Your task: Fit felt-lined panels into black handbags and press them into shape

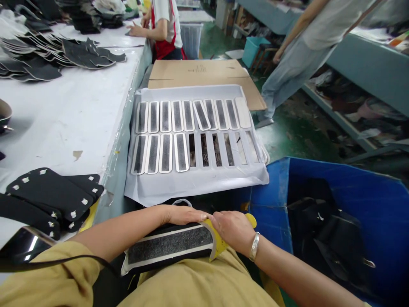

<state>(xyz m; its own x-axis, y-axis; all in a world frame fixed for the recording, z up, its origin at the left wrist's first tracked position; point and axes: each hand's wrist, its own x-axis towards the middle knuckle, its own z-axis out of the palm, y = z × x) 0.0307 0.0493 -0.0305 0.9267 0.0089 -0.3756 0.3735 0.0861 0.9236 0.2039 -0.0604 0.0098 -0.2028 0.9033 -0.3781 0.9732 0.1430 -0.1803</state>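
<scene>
A long black piece with a speckled dark grey panel (171,245) edged in white lies across my lap. My left hand (183,214) is closed over its far edge, fingertips pointing right and thumb hidden. At the right end, my right hand (234,230) is wrapped over a curved yellow piece (217,244) that meets the panel's end. A rounded yellow tip shows beyond the knuckles; whether it is a tool or a flap I cannot tell. Both hands' fingertips nearly meet. Ahead, several similar white-edged strips (165,152) lie in two rows on a slotted white frame (159,187).
A blue bin (289,200) holding black pieces stands at right. On the white table (79,115) at left lie black panels (51,194) with metal bits and stacked black cut pieces (89,53). Cardboard (198,70) lies behind the frame. Two people are farther off.
</scene>
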